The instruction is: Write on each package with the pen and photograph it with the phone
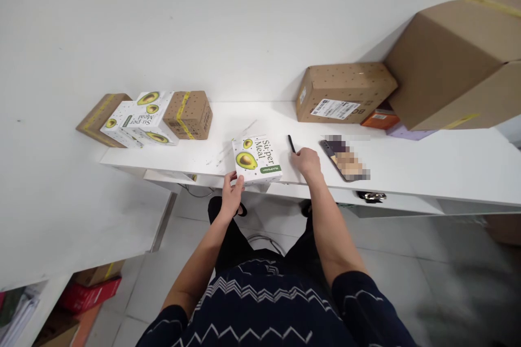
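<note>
A white Su-per Meal box (pixel 256 160) with avocado pictures lies near the front edge of the white shelf (pixel 268 114). My left hand (pixel 233 194) grips its front left corner, thumb on top and fingers at the side. To the right of the box, my right hand (pixel 307 164) is closed around the near end of a black pen (pixel 291 143), whose far end points toward the wall. Past that hand, a phone (pixel 336 160) lies on the shelf, partly covered by blurred squares.
At the left stand brown boxes (pixel 188 115) with yellow tape and white avocado boxes (pixel 152 119). A labelled carton (pixel 344 92), an orange box (pixel 380 117), a purple box (pixel 409 131) and a large carton (pixel 459 65) fill the back right. Below the shelf edge are dark glasses (pixel 371 196).
</note>
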`<state>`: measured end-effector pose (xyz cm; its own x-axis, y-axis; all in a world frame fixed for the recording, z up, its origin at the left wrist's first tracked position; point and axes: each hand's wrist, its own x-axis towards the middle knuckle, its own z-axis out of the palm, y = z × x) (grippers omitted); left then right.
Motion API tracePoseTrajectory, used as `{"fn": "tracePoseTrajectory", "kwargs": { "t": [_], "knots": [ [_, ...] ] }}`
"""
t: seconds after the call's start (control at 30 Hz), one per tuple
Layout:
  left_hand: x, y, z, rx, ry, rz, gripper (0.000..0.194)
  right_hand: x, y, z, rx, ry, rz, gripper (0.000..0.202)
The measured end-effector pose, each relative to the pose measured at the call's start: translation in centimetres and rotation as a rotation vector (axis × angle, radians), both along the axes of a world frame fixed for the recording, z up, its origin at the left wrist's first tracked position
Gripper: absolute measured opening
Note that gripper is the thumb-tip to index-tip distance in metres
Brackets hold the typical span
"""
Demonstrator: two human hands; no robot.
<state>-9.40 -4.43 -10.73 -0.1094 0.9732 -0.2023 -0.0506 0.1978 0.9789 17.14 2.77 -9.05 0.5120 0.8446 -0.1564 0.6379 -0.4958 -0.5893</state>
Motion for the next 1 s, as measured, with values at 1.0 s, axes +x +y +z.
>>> {"fn": "tracePoseTrajectory", "kwargs": {
  "t": [1.0],
  "knots": [
    [3.4,2.6,0.1,1.040,1.029,-0.151,0.022,-9.7,-1.7,2.8,0.605,0.433,0.275,0.024]
  ]
}}
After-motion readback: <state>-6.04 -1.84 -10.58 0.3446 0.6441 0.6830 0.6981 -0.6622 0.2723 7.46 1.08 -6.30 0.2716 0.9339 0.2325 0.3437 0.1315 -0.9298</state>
